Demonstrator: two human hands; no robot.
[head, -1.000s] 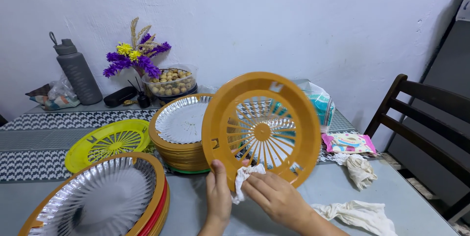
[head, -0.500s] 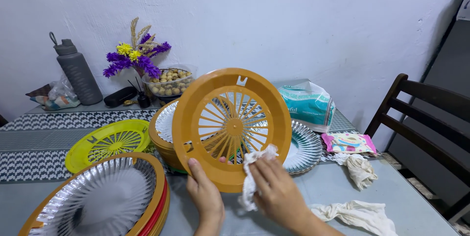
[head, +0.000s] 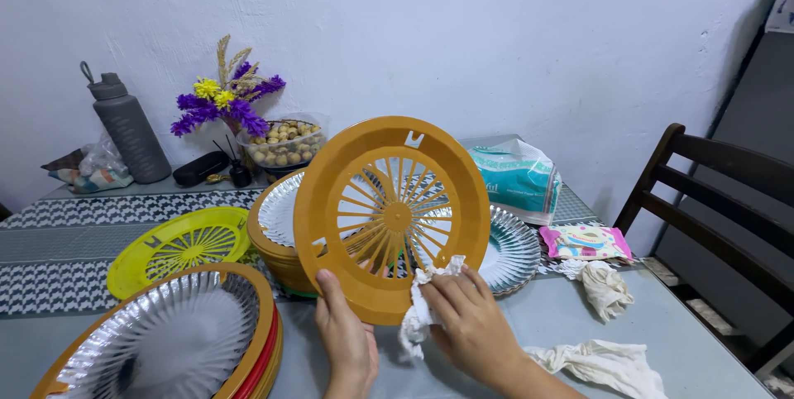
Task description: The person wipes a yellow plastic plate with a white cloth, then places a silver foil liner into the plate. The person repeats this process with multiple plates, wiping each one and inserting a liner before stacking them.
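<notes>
A: What are the two hands doing?

B: The left hand [head: 347, 337] grips the lower rim of one orange slotted plate holder [head: 390, 215], held upright and tilted above the table [head: 546, 320]. The right hand [head: 470, 322] is closed on one crumpled white cloth [head: 420, 310], pressing it against the holder's lower right rim.

A: How many holders lie around it?

B: One yellow slotted holder [head: 180, 248] lies flat at the left. One stack of orange holders [head: 277, 238] stands just behind, topped by a silver foil plate. A nearer stack [head: 178, 337] at bottom left also carries a foil plate. One more foil plate [head: 509, 252] lies behind the held holder.

A: And cloths?

B: Two more crumpled rags [head: 604, 287] lie at the right, beside one pink packet [head: 585, 242]. One grey bottle [head: 128, 128] and one bunch of purple and yellow flowers [head: 223, 101] stand by the wall.
</notes>
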